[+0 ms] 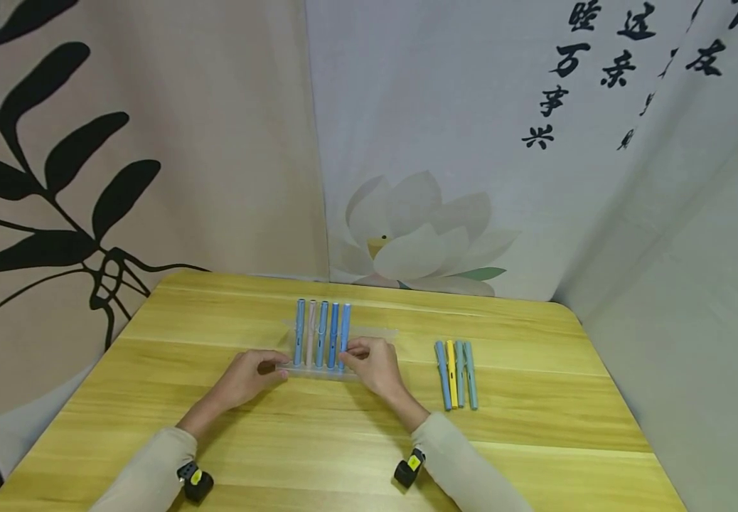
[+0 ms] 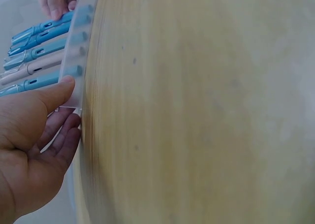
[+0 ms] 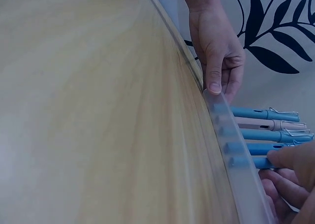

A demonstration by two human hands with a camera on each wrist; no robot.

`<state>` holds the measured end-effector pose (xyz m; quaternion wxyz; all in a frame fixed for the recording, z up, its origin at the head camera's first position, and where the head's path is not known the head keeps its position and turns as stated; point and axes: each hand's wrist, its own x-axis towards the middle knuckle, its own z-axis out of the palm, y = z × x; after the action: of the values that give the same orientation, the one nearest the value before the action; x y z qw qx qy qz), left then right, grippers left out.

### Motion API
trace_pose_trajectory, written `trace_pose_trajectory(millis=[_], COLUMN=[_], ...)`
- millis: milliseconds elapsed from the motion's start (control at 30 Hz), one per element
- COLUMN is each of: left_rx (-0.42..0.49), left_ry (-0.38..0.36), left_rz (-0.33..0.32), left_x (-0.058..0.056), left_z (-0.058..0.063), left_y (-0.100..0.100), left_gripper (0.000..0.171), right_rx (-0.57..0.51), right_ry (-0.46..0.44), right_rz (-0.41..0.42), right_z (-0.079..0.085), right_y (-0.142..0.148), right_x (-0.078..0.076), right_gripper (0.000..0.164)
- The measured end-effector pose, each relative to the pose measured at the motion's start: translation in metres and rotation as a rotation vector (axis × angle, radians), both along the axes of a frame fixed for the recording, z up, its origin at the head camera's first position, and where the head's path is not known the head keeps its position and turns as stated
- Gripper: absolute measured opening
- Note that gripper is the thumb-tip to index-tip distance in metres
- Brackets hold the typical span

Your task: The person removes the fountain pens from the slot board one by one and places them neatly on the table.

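The left hand (image 1: pixel 255 375) pinches the left end of a clear plastic pen holder (image 3: pixel 250 194) on the yellow wooden bench (image 1: pixel 535 419). The right hand (image 1: pixel 377 366), its grip narrow, holds the holder's rightmost slim blue pen (image 1: pixel 345 326).

Yellow wood-grain table (image 1: pixel 535 398), leaf-patterned beige curtain (image 1: pixel 234 142), white lotus-print curtain (image 1: pixel 446 92)

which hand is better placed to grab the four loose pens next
Probably the right hand: it is nearer those four loose pens, though pinching the rightmost pen in the clear holder. The left hand, farther away, grips the holder.
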<state>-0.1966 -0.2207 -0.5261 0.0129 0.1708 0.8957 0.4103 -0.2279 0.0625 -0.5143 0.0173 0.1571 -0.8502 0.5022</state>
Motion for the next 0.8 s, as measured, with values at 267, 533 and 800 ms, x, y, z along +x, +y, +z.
trace_pose_trajectory(millis=[267,533,800], left_rx=[-0.002,-0.010,-0.008], left_ry=[-0.002,-0.003,0.002], left_rz=[0.001,0.002,-0.002], left_x=[0.000,0.000,0.000], left_z=[-0.001,-0.001,0.000], left_y=[0.001,0.000,0.000], left_gripper=[0.023,0.023,0.024], right_rx=[-0.008,-0.039,-0.038], right_ry=[0.021,0.041,0.032], right_rz=[0.001,-0.023,-0.034], right_z=[0.001,0.009,0.019], right_y=[0.002,0.003,0.007], right_x=[0.000,-0.004,0.000], right_gripper=[0.019,0.018,0.022])
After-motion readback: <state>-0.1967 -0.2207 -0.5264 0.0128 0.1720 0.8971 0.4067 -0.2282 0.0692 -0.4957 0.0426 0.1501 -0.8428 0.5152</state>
